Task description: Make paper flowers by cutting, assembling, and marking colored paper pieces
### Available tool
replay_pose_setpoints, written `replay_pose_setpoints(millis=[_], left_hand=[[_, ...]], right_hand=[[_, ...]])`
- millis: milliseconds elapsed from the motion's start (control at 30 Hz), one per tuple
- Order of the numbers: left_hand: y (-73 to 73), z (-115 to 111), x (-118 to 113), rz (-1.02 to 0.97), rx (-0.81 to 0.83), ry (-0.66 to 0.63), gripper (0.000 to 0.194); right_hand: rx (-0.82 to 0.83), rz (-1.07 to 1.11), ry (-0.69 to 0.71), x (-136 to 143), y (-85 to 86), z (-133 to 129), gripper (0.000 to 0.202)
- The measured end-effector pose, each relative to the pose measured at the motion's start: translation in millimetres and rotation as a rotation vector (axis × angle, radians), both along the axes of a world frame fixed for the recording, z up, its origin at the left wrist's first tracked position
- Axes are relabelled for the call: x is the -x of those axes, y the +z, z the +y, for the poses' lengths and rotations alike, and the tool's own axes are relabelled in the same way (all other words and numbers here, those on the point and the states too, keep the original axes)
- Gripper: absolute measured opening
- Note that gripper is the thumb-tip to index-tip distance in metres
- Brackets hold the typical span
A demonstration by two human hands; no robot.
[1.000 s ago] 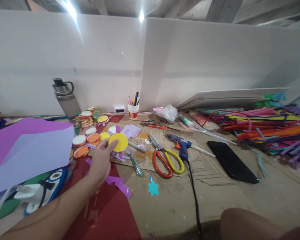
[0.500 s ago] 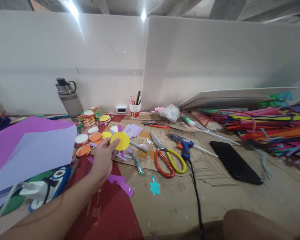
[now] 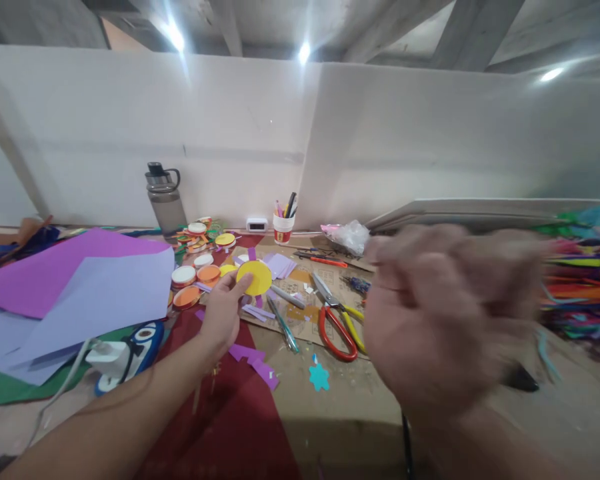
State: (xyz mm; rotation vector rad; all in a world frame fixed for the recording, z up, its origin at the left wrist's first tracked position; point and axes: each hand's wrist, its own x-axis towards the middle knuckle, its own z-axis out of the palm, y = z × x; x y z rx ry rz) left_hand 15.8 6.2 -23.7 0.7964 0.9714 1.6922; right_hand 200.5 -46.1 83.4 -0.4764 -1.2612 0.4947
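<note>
Pale panels [image 3: 230, 120] stand behind the cluttered surface [image 3: 340, 413], with concrete beams and bright lights overhead. Near the middle, the left hand [image 3: 223, 317] is closed in a pinch, its thumb on the face of a yellow disc [image 3: 255, 277]; purple strips show above and below the disc. Raised at the right, close to the camera, the right hand [image 3: 440, 320] is a blur with its fingers seemingly curled; how far it is open, and whether it has hold of anything, I cannot tell. It partly covers the yellow handle of the scissors [image 3: 337, 333], whose other handle is red.

As for writing, the paper cup [image 3: 283, 229] of pens has a red band with a small pale mark, too small to read. Brown cardboard [image 3: 305, 331] under the scissors carries faint printing, also illegible. No digits can be made out on the little white clock [image 3: 257, 225] beside the cup, and no brand is readable on the grey bottle [image 3: 167, 207].

White and orange discs [image 3: 185, 297] lie left of the left hand, near large purple sheets [image 3: 100, 293]. A turquoise paper flower [image 3: 319, 377] lies below the scissors.
</note>
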Motion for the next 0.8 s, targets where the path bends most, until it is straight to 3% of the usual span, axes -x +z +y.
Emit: replay_pose_setpoints(millis=[67,167,333,467,800], left_hand=[[0.6,-1,0,-0.005,-0.012,-0.015,0.031],[0.2,-1,2,-0.015,-0.009,-0.016,0.036],[-1.1,-1,3,-0.016,-0.017,-0.022,0.04],[-1.7,-3,1,0.041,-0.063,-0.063,0.034],[-9.3,3,6,0.186,-0.088,-0.08,0.032]], right_hand=[[0.036,0.019,0.034,13,-14.2,16,0.023],[0.253,-0.211,0.072,30,-45.1,47,0.016],[0.522,-0.461,0.246,40,-80.4,77,0.038],[0.507,-0.523,0.347,40,-86.5,79,0.033],[0.49,-0.513,0.279,38,-94.1,85,0.03]])
